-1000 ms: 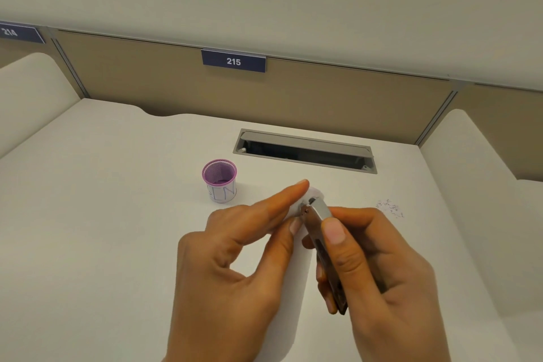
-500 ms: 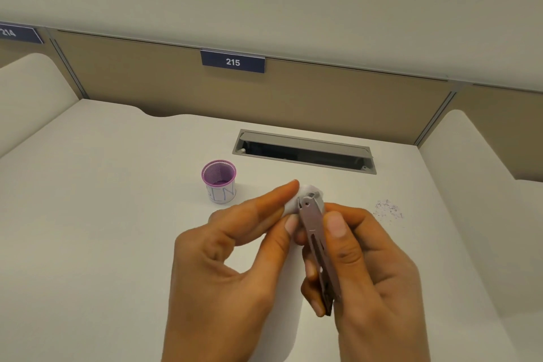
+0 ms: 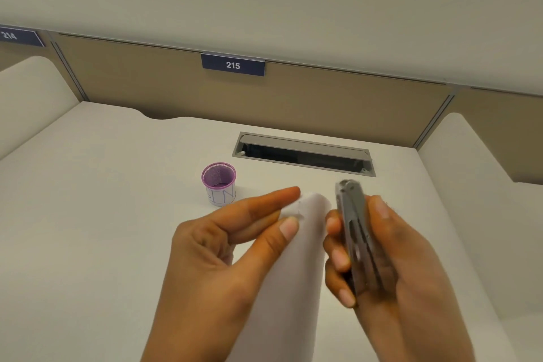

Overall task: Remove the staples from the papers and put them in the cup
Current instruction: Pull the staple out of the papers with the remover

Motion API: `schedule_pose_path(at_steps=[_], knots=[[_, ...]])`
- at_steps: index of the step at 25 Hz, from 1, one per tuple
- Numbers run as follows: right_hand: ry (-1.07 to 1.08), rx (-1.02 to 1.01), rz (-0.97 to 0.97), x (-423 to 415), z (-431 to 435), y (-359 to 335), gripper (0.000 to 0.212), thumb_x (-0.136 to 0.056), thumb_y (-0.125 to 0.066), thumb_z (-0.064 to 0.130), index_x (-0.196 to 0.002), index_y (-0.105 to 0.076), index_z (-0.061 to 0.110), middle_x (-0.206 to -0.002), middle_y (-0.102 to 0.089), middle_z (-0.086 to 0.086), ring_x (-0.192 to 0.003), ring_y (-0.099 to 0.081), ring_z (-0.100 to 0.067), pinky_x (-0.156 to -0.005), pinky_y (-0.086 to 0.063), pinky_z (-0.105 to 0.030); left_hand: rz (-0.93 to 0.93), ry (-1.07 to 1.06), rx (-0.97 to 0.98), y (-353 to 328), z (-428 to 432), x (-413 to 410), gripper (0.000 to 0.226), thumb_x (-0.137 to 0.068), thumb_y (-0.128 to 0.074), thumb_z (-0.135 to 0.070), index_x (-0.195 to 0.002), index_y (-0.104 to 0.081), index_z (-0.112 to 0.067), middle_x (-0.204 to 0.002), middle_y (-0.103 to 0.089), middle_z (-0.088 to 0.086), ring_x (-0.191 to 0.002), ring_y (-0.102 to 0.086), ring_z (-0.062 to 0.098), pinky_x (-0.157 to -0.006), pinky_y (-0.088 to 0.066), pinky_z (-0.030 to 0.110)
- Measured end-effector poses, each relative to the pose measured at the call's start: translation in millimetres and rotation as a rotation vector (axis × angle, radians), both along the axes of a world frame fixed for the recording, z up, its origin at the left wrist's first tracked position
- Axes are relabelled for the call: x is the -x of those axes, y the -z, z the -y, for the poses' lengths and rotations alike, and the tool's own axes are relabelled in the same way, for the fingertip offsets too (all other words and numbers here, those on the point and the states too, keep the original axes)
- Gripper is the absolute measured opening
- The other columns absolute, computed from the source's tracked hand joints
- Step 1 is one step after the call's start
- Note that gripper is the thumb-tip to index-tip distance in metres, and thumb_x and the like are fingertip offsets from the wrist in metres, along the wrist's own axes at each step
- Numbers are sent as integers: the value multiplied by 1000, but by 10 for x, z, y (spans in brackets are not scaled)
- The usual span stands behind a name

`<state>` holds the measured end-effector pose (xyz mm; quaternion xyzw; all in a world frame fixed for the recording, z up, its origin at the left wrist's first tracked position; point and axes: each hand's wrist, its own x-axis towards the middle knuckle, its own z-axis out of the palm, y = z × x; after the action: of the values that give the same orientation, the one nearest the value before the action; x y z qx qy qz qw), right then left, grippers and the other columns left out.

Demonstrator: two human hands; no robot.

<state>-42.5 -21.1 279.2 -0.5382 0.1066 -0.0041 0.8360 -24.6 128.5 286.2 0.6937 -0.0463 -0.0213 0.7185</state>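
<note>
Left hand (image 3: 223,256) is in the middle of my view, over the near half of the smooth white desk (image 3: 102,214). Its thumb and forefinger are pressed together on the crumpled top corner of the white papers (image 3: 293,258), with the other fingers folded in underneath. The sheets curve like a loose roll and run toward the near edge, out of the bottom of my view, and whether they rest on the surface I cannot tell. That corner is too small and blurred for me to make out a staple. Right hand (image 3: 390,267) sits just beside, on the right, wrapped round the slim grey metal staple remover (image 3: 352,229): thumb along its right side, 4 fingers curled over its left. The tool stands nearly upright, smeared by motion, with its head level with the pinched corner and close to it, and I cannot tell if they touch. The small purple mesh cup (image 3: 219,184), with a scribbled white paper band round it, stands upright beyond the left hand, toward the far edge and near the left end of the grey recessed cable slot (image 3: 302,153). What lies inside it I cannot tell. Behind runs the tan partition (image 3: 338,97) with a dark blue plate (image 3: 233,64) reading 215.
</note>
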Motion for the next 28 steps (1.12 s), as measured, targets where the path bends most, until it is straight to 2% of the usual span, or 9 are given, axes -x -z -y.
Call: schedule_pose_path(at_steps=[1, 3, 7, 10, 15, 18, 23, 25, 28], knots=[[-17, 147, 55, 16, -3, 7, 59, -51, -72, 73, -82, -74, 23, -74, -70, -8, -50, -61, -18, -39, -47, -25, -4, -1, 14, -10, -8, -20, 37, -53, -73, -39, -90, -73, -48, -87, -77, -14, -92, -73, 13, -92, -54, 43], [-17, 401, 159, 52, -2, 10, 59, -51, -67, 79, -90, -73, 34, -80, -74, -2, -57, -64, -16, -45, -50, -23, -1, 9, 24, -33, -18, -44, 37, -55, -73, -38, -91, -74, -46, -89, -77, -13, -94, -73, 16, -95, -51, 46], [53, 661, 287, 91, 47, -23, 44, -63, -63, 72, -92, -71, 41, -80, -72, 16, -69, -67, -7, -58, -51, -11, 43, 15, -21, -80, 4, -37, 36, -55, -71, -42, -91, -73, -48, -88, -77, -17, -95, -71, 8, -99, -48, 44], [81, 743, 336, 94, 90, -26, 34, -66, -62, 56, -95, -70, 40, -83, -71, 17, -74, -65, -6, -56, -49, -8, 83, -2, -82, -104, 33, -15, 37, -55, -69, -44, -91, -70, -54, -84, -75, -25, -94, -69, -3, -99, -47, 34], [111, 811, 416, 87, 104, -2, 30, -71, -62, 51, -97, -70, 37, -87, -71, 14, -84, -66, -11, -62, -53, -12, 117, -6, -121, -114, 32, -9, 37, -58, -68, -43, -92, -67, -57, -81, -72, -31, -92, -65, -12, -91, -41, 17], [132, 883, 462, 89, 107, 5, 23, -75, -63, 47, -93, -72, 37, -90, -70, 18, -86, -66, -6, -62, -51, -8, 122, 8, -160, -104, 21, -11, 36, -61, -68, -40, -90, -65, -61, -80, -70, -36, -90, -64, -17, -83, -37, 7], [99, 1021, 536, 61, 149, 0, 25, -78, -63, 43, -98, -71, 28, -90, -67, 19, -85, -65, 0, -62, -47, -3, 75, 42, -149, -92, -14, -20, 30, -64, -71, -34, -87, -71, -53, -81, -72, -30, -89, -65, -15, -76, -45, -2], [67, 996, 546, 51, 178, 3, 25, -79, -63, 41, -97, -72, 26, -89, -67, 18, -84, -65, -1, -61, -47, -3, 42, 73, -134, -104, -23, -26, 29, -66, -72, -31, -86, -72, -51, -80, -73, -28, -88, -66, -13, -76, -40, -7], [40, 967, 567, 36, 220, 6, 23, -79, -64, 39, -96, -72, 25, -89, -68, 16, -84, -66, -5, -61, -50, -7, 18, 113, -124, -118, -37, -29, 31, -66, -72, -30, -87, -72, -52, -80, -74, -26, -88, -68, -10, -81, -40, -4]])
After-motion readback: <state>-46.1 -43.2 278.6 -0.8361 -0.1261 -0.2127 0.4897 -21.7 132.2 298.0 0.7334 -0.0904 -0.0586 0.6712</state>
